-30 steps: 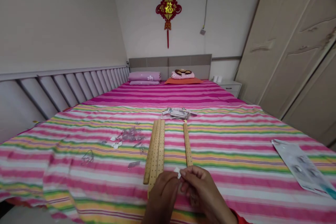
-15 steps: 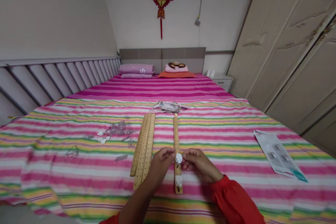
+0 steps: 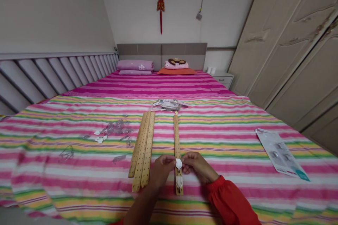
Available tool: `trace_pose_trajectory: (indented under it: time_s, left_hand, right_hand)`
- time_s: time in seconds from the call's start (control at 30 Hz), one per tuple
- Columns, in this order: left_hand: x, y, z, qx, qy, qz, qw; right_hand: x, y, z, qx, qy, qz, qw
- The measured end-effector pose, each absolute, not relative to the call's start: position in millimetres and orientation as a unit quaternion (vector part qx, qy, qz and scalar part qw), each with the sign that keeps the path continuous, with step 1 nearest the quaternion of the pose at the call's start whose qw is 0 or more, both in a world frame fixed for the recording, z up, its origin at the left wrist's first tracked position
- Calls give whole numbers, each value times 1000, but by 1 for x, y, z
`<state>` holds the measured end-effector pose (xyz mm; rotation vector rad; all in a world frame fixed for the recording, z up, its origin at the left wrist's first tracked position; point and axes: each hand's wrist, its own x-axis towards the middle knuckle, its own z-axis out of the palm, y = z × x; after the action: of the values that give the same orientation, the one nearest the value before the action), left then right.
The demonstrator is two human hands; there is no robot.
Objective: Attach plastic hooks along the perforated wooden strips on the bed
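A narrow wooden strip with rows of small holes [image 3: 176, 133] lies lengthwise on the striped bed cover in front of me. Over its lower part is a small white hook piece [image 3: 179, 164], with a bit of metal below it. My left hand [image 3: 162, 171] pinches the piece from the left, thumb and finger closed at its edge. From the other side, the closed fingertips of my right hand [image 3: 198, 166] grip it too. Whether it touches the strip I cannot tell. A second white piece [image 3: 179, 181] sits on the strip's near end.
Left of my hands lie several more perforated wooden strips [image 3: 144, 147]. Beyond them are small clear packets [image 3: 117, 127] and loose white pieces [image 3: 100, 139]. A plastic package [image 3: 167, 104] lies farther up, a blister pack [image 3: 281, 154] at right. A railing [image 3: 60, 74] borders the left.
Both hands and the white hook piece have shifted slightly toward the near end of the strip, closer to the second white piece. The camera view has tilted down a little.
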<state>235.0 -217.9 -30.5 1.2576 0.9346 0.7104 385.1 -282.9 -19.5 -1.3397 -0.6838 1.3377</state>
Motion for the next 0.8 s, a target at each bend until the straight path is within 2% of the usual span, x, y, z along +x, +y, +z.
trace_pose_trajectory:
  time_s: [0.8]
  left_hand:
    - [246,-220,-17,594,477,293,577]
  right_hand:
    - [378,-277,-35,-600,-278,502,557]
